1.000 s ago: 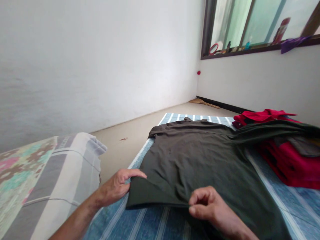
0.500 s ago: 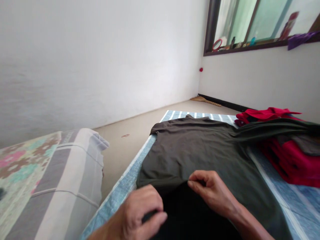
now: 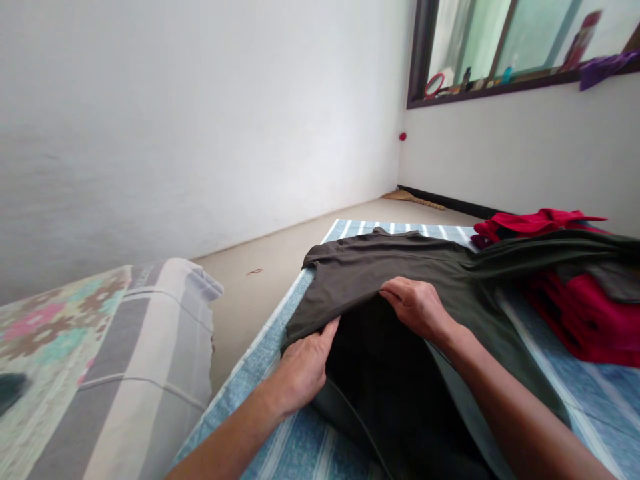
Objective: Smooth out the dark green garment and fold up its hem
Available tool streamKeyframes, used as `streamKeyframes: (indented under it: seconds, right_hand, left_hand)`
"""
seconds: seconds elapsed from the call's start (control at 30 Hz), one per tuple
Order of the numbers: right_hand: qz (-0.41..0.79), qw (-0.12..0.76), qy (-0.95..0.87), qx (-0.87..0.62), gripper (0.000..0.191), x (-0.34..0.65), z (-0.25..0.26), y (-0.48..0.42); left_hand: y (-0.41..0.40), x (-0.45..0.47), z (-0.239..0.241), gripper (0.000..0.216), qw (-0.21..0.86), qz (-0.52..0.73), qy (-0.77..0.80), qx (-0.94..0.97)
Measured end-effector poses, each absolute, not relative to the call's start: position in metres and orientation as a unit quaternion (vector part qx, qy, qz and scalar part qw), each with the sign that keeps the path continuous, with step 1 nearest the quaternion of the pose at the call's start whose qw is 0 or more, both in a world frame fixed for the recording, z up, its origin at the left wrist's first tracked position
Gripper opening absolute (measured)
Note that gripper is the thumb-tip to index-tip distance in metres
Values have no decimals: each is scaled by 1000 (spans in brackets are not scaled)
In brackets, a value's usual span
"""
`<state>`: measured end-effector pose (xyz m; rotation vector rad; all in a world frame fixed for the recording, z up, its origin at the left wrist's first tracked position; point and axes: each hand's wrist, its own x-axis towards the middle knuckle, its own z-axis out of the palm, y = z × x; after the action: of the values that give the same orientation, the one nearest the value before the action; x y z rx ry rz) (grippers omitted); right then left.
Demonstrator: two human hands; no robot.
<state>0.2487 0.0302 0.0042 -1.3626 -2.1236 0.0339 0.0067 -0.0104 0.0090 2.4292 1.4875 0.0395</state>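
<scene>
Both forearms are bare to the frame's edge, and the left hand (image 3: 303,367) and right hand (image 3: 417,308) wear no rings or gloves.

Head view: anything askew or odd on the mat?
Yes. The dark shirt is not lying clear: its right sleeve is draped up over the heap of red clothes. Both hands, left hand and right hand, hold its hem lifted. No damage or spill shows.

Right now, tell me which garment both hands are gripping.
The dark olive shirt spread flat on the striped mat; left hand and right hand lift its hem. The red clothes lie untouched.
</scene>
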Motion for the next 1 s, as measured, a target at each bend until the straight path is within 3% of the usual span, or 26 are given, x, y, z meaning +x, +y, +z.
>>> streamKeyframes:
  seconds: [0.13,0.3,0.43,0.57,0.67,0.8,1.0]
  right_hand:
    - [-75,305,-796,-517,22,244,-1,33]
    - [-179,320,-764,-530,27,243,1,38]
    - [-179,250,-767,-563,21,244,-6,50]
    - [-178,237,-772,-563,19,234,-14,40]
    - [-137,226,-818,-511,18,215,-20,20]
    - [25,120,-894,-432,15,197,-41,11]
    - [71,117,-849,-510,28,209,-68,31]
  left_hand:
    - [-6,15,5,67,118,-100,542,826]
    - [1,20,-2,42,119,-134,498,849]
    - [11,26,-2,71,136,-122,492,851]
    - [22,29,-3,95,172,-112,477,854]
    - [29,26,-5,90,192,-115,465,857]
    - [38,21,-5,86,196,-110,464,857]
    - [42,18,1,95,233,-102,443,859]
